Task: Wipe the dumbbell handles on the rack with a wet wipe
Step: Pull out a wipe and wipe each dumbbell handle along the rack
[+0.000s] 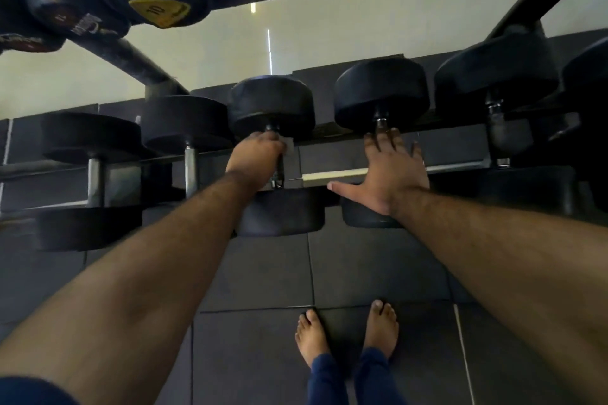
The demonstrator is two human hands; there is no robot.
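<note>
My left hand (258, 158) curls round the metal handle of a black dumbbell (271, 102) on the lower rack, with a white wet wipe (289, 145) showing at its fingers. The handle (279, 174) is mostly hidden by the hand. My right hand (391, 171) lies flat with straight fingers and thumb spread over the handle of the neighbouring dumbbell (380, 97), which it hides.
More black dumbbells (187, 122) sit left and right along the lower rack rail (460, 168). An upper tier holds dumbbells with yellow "10" labels (159, 11). Dark rubber floor tiles (263, 273) lie below, with two bare feet (345, 332) standing on them.
</note>
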